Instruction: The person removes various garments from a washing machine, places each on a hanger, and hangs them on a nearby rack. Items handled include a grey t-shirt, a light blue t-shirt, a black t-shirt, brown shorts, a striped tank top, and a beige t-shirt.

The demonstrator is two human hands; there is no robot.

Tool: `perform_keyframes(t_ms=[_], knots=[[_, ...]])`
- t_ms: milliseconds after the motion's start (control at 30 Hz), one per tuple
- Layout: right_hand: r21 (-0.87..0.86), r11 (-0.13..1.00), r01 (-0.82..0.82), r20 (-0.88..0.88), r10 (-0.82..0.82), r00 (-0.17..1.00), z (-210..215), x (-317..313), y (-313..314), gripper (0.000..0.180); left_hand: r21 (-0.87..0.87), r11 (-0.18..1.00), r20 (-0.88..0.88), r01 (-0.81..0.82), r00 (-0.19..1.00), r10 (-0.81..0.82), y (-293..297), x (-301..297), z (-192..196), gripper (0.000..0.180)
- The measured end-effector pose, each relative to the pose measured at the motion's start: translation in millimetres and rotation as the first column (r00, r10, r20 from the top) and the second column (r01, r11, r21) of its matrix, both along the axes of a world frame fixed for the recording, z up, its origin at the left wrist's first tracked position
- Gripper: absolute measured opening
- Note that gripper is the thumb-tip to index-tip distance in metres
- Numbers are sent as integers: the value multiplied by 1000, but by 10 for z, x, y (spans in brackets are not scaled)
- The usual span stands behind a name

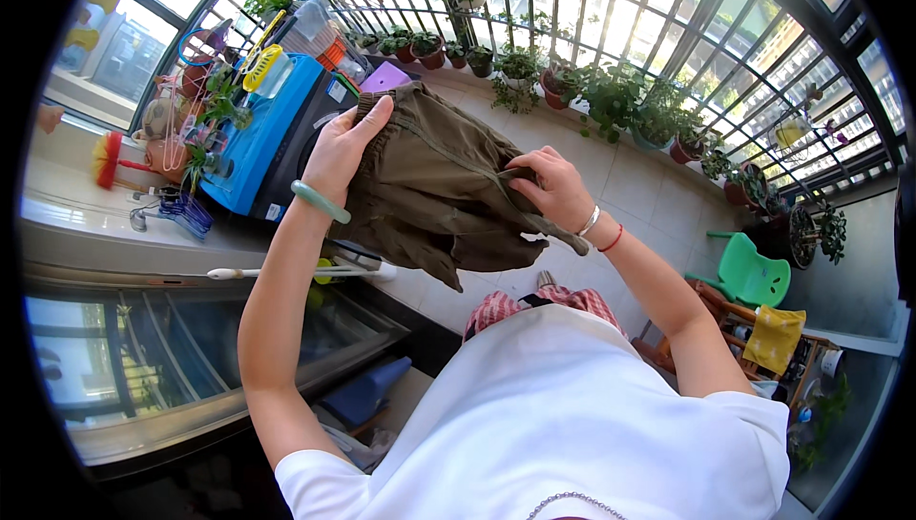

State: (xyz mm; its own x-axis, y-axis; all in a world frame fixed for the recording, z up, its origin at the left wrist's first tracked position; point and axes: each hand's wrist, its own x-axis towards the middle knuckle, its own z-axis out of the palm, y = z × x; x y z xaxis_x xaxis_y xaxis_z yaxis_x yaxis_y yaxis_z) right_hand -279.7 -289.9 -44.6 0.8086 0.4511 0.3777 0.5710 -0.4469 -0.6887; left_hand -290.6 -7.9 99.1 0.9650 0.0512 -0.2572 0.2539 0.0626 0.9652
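Olive-brown pants (429,186) with a gathered elastic waistband hang in the air in front of me, held sideways between both hands. My left hand (345,143), below which a pale green bangle circles the wrist, grips the waistband with the thumb on top. Toward the other end, my right hand (555,186) pinches a fold of the cloth between thumb and fingers. A silver bracelet and a red string are on that wrist. Parts of the left fingers are hidden behind the fabric.
To the left stands a blue-topped washing machine (272,129) with a yellow-rimmed container on it. Blue hangers (183,213) lie near it. Potted plants (611,100) line the barred window. A green child's chair (749,270) and a yellow cloth (775,339) are at the right.
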Motion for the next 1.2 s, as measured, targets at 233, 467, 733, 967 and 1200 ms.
perform_keyframes(t_ms=[233,467,733,967,1200], knots=[[-338,939,65,53,-50,997,423,199,100,40,22,986,8,164,986,-164,16,-55,191,31],[-549,830,101,-101,-186,977,277,535,380,22,145,979,31,144,988,-150,10,-149,210,32],[-103,977,185,-464,-212,860,316,850,-2,21,287,934,45,214,971,-236,407,-266,41,34],[216,946,-241,277,178,944,785,690,339,34,467,804,0,368,909,-417,-46,-139,182,30],[-3,759,-651,-159,642,750,1300,887,405,35,640,655,-4,402,854,-520,-190,-99,305,32]])
